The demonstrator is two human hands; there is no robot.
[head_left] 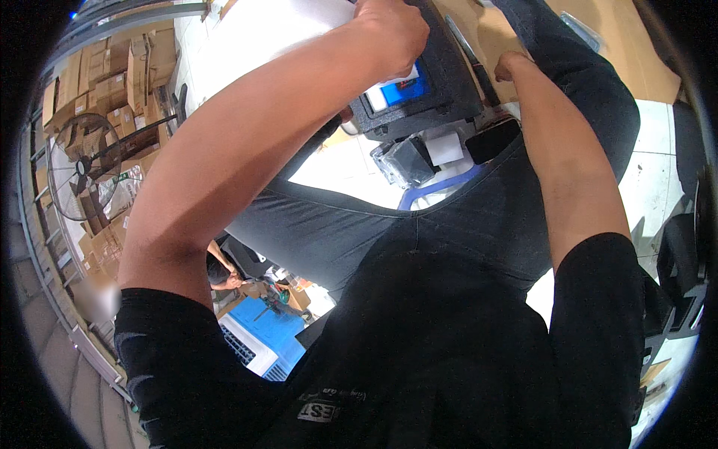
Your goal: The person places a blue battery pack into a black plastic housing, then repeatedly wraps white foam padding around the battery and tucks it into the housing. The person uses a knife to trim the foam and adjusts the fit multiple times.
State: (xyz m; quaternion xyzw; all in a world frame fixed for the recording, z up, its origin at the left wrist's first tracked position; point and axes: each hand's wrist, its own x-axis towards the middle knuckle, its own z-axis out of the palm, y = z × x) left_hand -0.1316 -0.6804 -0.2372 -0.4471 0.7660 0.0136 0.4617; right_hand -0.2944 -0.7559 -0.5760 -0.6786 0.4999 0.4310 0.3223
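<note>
My left hand (395, 36) is at the top middle with its fingers curled, over the edge of a black foam-like case (449, 93). What the fingers hold is hidden. Under the wrist, a blue and white item (404, 90) sits in the case, next to a large white sheet or bag (288, 26). To the right, my right hand (511, 66) is closed beside brown cardboard (486, 34); its fingertips are out of sight. Between the hands lies a long dark bar (471, 60). A clear-wrapped dark item (407, 161), a small white box (445, 148) and a flat black object (493, 142) lie between my legs.
Stacked cardboard boxes (112, 82) and a standing fan (84, 165) are on the left. Behind my left arm, a co-worker's hands (230, 281) show near a blue and white container (265, 333). Black box-like pieces (677, 262) stand at the right.
</note>
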